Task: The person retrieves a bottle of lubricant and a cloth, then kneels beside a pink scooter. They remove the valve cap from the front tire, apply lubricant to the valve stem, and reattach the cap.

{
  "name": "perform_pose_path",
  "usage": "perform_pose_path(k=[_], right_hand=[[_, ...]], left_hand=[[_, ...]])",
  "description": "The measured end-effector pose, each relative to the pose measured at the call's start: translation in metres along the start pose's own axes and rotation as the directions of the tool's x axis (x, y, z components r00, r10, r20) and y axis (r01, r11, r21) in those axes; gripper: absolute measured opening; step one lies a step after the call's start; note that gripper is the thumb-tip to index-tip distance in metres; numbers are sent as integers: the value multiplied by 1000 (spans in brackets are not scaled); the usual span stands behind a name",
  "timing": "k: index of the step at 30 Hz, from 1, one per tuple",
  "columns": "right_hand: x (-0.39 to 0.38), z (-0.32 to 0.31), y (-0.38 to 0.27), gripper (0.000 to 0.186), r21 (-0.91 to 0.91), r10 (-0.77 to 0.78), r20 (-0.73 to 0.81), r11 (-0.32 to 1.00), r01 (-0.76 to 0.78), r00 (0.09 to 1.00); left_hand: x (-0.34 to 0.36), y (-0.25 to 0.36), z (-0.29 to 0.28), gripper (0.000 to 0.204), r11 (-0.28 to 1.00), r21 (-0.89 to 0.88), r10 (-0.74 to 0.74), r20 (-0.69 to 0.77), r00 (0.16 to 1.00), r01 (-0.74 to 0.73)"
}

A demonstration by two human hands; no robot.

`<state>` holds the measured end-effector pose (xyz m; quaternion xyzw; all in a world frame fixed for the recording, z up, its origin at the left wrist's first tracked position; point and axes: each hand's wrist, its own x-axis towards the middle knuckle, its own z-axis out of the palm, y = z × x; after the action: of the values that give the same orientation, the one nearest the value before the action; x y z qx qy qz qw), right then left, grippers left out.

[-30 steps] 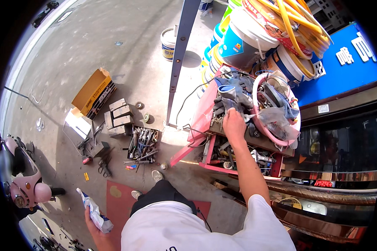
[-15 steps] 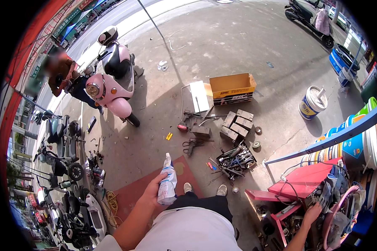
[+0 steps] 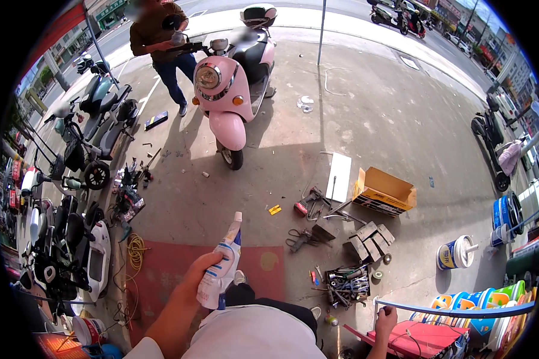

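My left hand (image 3: 206, 267) is wrapped round a crumpled white and blue squeeze pouch (image 3: 220, 274) with a pale narrow tip, held up in front of my body. My right hand (image 3: 387, 318) is at the lower right, fingers curled beside a blue-grey metal bar (image 3: 455, 312) and above a pink metal toolbox (image 3: 428, 338); what is in it is too small to make out. On the ground ahead lie a black tray of wrenches (image 3: 348, 284), grey blocks (image 3: 369, 242), a cordless power tool (image 3: 305, 203) and an open cardboard box (image 3: 383, 188).
A person (image 3: 161, 51) stands by a pink scooter (image 3: 227, 128) ahead. Parked scooters (image 3: 63, 239) line the left beside a yellow hose (image 3: 135, 251). A red mat (image 3: 156, 269) lies underfoot. Paint buckets (image 3: 479, 305) crowd the right, with another bucket (image 3: 452, 254) nearby.
The view has swung left and up from the toolbox toward the scooter. My right hand has come out of the toolbox's clutter and is now above it; my left still grips the pouch.
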<state>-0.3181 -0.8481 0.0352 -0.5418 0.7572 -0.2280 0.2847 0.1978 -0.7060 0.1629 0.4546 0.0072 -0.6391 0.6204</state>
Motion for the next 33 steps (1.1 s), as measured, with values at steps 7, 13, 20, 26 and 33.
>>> perform_pose_path(k=[7, 13, 20, 26, 33], right_hand=[[-59, 259, -156, 18, -179, -171, 529, 935, 306, 831], [-39, 398, -271, 18, -72, -234, 676, 923, 378, 699], [9, 649, -394, 14, 37, -151, 780, 980, 196, 607], [6, 823, -479, 16, 143, 17, 937, 892, -428, 349], [30, 982, -444, 14, 129, 33, 972, 755, -643, 233]], left_hand=[[11, 151, -243, 48, 632, -511, 539, -250, 804, -583], [76, 205, -210, 32, 855, -476, 233, -6, 972, -208], [248, 269, -324, 31, 979, -31, 148, -563, 813, -199], [462, 232, -501, 31, 932, 316, 115, -724, 680, 179], [624, 166, -626, 32, 893, 362, 13, -616, 788, 268]])
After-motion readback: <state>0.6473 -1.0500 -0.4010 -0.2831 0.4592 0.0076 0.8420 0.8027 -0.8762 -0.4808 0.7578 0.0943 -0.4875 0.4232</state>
